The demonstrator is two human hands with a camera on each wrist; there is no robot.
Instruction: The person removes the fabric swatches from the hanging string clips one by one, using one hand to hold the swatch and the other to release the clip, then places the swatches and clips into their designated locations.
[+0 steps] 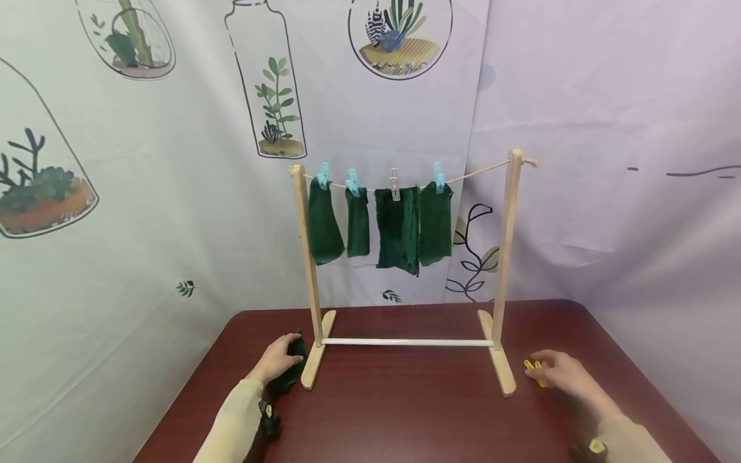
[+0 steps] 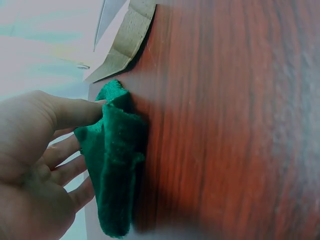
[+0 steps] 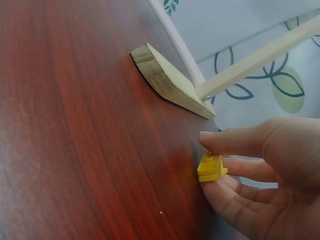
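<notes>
On the left of the table, my left hand (image 1: pixel 278 360) pinches a dark green cloth (image 1: pixel 283 383) between thumb and fingers. The left wrist view shows this cloth (image 2: pixel 116 170) folded and drooping against the tabletop, with some fingertips hidden behind it. Past the rack's right foot, my right hand (image 1: pixel 566 375) holds a yellow clothespin (image 1: pixel 542 382). Seen from the right wrist, thumb and fingertips pinch that clothespin (image 3: pixel 211 169) just over the wood. Several green cloths (image 1: pixel 397 231) hang from the rope (image 1: pixel 483 170), under blue clothespins (image 1: pixel 439 177) and one clear clothespin (image 1: pixel 395 186).
Between the hands stands a wooden rack (image 1: pixel 506 244) with two posts, two feet and a white crossbar (image 1: pixel 405 343). Its left foot (image 1: pixel 312 366) lies close to the held cloth. Behind the dark red table (image 1: pixel 399 411) hangs a plant-printed curtain (image 1: pixel 191 193).
</notes>
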